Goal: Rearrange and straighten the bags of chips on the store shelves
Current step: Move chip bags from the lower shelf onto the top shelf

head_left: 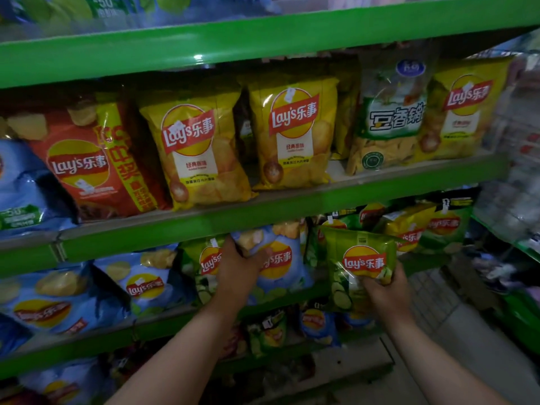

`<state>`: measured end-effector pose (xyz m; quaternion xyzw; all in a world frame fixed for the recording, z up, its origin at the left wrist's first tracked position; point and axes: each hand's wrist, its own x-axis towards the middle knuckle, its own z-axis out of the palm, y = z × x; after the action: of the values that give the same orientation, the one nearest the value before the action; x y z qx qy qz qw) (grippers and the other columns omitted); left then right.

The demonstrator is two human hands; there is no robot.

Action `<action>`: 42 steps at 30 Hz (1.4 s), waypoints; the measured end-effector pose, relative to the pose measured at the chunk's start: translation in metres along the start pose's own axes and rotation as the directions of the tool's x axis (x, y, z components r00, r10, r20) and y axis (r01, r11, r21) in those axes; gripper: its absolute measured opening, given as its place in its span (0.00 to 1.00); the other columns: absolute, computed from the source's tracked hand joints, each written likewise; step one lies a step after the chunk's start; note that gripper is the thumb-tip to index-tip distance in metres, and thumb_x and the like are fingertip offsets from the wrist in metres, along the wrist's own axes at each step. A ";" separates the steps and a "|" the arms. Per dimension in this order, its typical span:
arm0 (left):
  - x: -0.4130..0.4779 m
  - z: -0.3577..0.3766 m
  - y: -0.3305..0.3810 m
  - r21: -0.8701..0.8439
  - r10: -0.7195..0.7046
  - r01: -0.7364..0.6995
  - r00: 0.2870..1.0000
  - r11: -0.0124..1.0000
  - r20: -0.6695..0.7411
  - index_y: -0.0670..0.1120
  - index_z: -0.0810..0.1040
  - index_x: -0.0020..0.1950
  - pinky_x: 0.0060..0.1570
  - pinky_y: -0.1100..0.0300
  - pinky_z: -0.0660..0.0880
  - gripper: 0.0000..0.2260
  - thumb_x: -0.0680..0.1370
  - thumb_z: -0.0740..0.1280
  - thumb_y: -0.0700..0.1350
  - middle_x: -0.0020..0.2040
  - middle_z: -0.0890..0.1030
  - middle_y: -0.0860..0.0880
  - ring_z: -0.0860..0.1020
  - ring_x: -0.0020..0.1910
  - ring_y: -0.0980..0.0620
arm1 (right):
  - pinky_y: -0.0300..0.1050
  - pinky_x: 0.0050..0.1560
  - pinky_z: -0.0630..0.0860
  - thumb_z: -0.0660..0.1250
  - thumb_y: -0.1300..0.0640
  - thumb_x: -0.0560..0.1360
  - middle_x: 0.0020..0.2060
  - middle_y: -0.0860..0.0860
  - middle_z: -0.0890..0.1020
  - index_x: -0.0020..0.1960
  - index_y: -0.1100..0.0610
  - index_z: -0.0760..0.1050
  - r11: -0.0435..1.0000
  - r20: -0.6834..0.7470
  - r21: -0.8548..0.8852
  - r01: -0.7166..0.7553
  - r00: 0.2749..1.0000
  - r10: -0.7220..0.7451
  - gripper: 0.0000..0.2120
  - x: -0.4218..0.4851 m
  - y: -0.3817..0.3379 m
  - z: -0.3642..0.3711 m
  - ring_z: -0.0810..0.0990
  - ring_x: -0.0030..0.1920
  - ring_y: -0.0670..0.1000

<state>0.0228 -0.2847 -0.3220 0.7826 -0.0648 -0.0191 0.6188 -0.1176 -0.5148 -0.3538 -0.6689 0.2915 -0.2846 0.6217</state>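
Note:
Green store shelves (263, 220) hold many Lay's chip bags. My left hand (238, 268) grips the left edge of a light blue bag (280, 264) standing on the lower shelf. Just left of it, partly hidden behind my hand, is a green cucumber bag (204, 264). My right hand (382, 290) holds another green cucumber bag (361, 261) by its lower part, out in front of the shelf and upright. Behind that one stand more green and yellow bags (409, 226).
The shelf above carries a red bag (87, 168), two yellow bags (198, 153), a clear bag of snacks (388, 121) and another yellow one (461, 109). Blue bags (58, 296) fill the left side. Grey floor (455, 331) and another rack lie to the right.

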 end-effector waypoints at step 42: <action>-0.073 -0.310 0.066 -0.171 0.228 -0.280 0.934 0.944 -0.274 0.62 0.78 0.57 0.39 0.63 0.82 0.24 0.63 0.78 0.53 0.53 0.85 0.58 0.85 0.49 0.54 | 0.39 0.56 0.70 0.73 0.61 0.72 0.65 0.58 0.74 0.72 0.63 0.63 0.899 0.779 -0.274 0.341 0.627 0.000 0.33 -0.108 -0.061 0.296 0.74 0.62 0.53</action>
<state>-0.0203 0.0090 -0.1896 0.6948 -0.0851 0.1535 0.6975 0.0328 -0.2339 -0.3141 -0.8618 -0.0129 0.0302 0.5061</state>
